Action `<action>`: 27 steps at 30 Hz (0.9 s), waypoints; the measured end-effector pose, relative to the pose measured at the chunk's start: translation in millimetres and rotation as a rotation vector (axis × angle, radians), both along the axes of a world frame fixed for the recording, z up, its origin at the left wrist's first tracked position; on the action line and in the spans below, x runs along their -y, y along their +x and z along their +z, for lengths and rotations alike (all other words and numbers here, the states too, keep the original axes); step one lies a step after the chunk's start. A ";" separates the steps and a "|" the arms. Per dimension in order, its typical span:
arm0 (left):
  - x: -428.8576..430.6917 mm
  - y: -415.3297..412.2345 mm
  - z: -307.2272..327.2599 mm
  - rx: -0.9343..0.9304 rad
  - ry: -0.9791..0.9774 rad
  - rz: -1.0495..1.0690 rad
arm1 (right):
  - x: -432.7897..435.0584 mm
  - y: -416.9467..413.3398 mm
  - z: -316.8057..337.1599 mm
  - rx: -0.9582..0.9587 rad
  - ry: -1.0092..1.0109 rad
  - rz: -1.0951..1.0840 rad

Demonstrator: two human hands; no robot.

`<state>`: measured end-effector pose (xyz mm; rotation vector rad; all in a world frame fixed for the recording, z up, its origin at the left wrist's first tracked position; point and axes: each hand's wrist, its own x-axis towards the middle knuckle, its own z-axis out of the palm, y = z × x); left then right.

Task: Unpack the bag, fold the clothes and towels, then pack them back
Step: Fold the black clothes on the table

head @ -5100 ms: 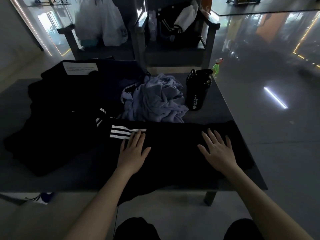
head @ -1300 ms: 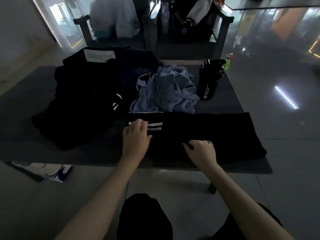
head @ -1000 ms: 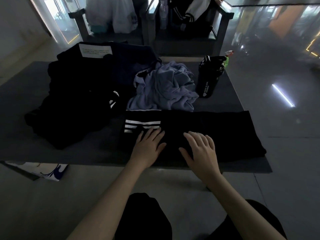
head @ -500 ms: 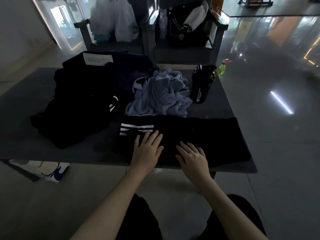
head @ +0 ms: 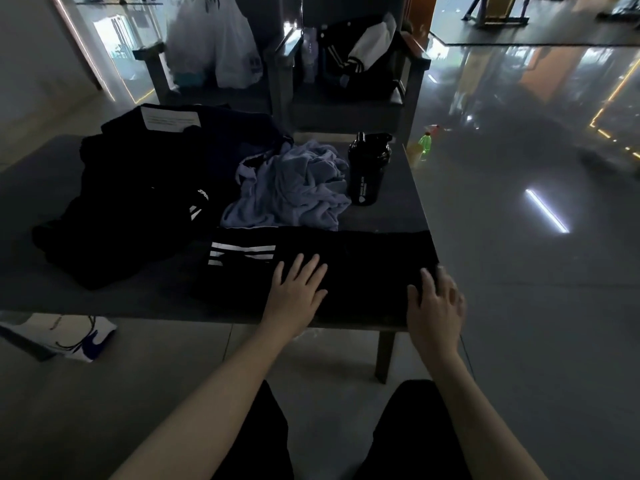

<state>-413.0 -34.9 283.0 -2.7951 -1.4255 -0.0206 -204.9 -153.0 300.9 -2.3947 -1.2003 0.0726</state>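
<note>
Dark table [head: 391, 221], head view: my left hand [head: 298, 289] and right hand [head: 434, 303], fingers straight, lie flat on the partly folded striped garment [head: 363, 268] at the near edge. Far, purple cloth [head: 294, 188] and black pile [head: 131, 202] seem unfolded; packing remains.

The garment [head: 353, 271] is black with three white stripes [head: 242, 252] at one end. The cloth [head: 294, 188] is pale lavender. The pile [head: 121, 209] is black, with small white lettering and two white bars, and bears a white label [head: 171, 119]; the piece [head: 242, 133] beside the label looks navy. The shaker [head: 369, 171] is black with faint pale print. The table [head: 69, 299] is dark grey. The bottle [head: 425, 144] on the grey floor [head: 519, 306] is bright green with a reddish cap. The bags [head: 221, 39] are white. The jacket [head: 353, 53] is black with a white sleeve and white-striped trim. The printed bag [head: 79, 337] is white with blue marks.
</note>
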 end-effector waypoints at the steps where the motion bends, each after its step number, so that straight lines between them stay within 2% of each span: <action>1: 1.9 7.2 -1.8 -0.005 -0.037 -0.022 | -0.5 2.2 3.4 -0.051 -0.003 -0.080; 4: 3.4 15.4 -6.4 0.003 -0.124 -0.017 | -3.1 9.5 8.2 -0.207 -0.116 -0.198; 8: 2.3 12.0 -7.2 -0.003 -0.110 -0.038 | -6.2 18.5 12.4 -0.188 -0.136 -0.244; 12: 4.2 11.5 -8.5 -0.002 -0.091 -0.035 | -10.3 24.0 14.4 -0.256 -0.107 -0.252; 15: 2.6 10.2 -10.4 -0.006 -0.093 -0.040 | -11.6 29.3 12.9 -0.490 -0.024 -0.272; 19: 2.7 5.1 -12.8 -0.003 -0.070 -0.058 | -13.9 39.6 12.3 -0.916 0.079 -0.294; 21: 3.0 3.8 -12.3 0.003 -0.077 -0.058 | -15.3 41.7 10.4 -1.025 0.116 -0.273; 25: 4.1 2.1 -10.3 0.018 -0.087 -0.064 | -20.2 40.1 10.5 -1.025 0.252 -0.286; 27: 3.6 2.1 -9.2 0.021 -0.104 -0.066 | -20.1 36.0 13.1 -0.882 0.268 -0.308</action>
